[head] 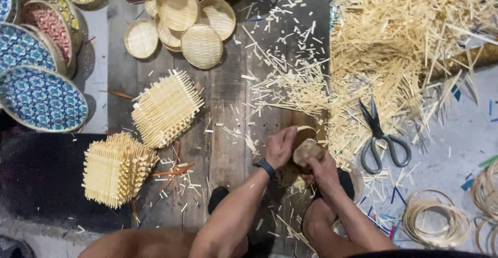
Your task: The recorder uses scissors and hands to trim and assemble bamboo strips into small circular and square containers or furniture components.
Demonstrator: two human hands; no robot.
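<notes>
Head view: small round woven bamboo tray (307, 149), pale tan, gripped at its rim by left hand (280, 146) and right hand (322, 169), just left of the grey scissors (378, 136). Farther left, 2 stacks of square woven mats (166, 107). Up left, finished round trays (179, 19), holding nothing. Above scissors, heap of bamboo offcuts (394, 45).

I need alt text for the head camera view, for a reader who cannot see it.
Seen from above, a person's left hand and right hand grip a small round woven piece over a wooden board. Scissors and straw-coloured strips lie to the right, with woven mat stacks to the left.
</notes>
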